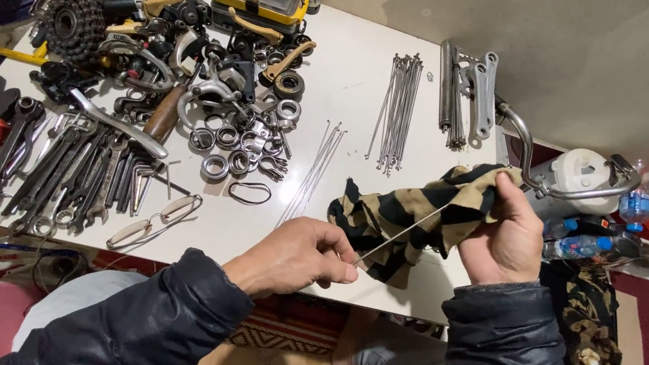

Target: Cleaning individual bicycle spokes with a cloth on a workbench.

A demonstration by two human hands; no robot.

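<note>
Over the near edge of the white table (365, 76), left hand (294, 257) pinches one end of a thin steel spoke (398, 234) between closed fingertips; right hand (503, 237) is wrapped tight round a black-and-tan striped rag (400, 213) bunched about the spoke's other end. Judged best done with the pinch kept firm and the rag squeezed evenly along the wire, so it doesn't bend. Farther up the table from the rag lie a spoke bundle (400, 107), bearing rings (225, 154) and spanners (67, 176).
</note>
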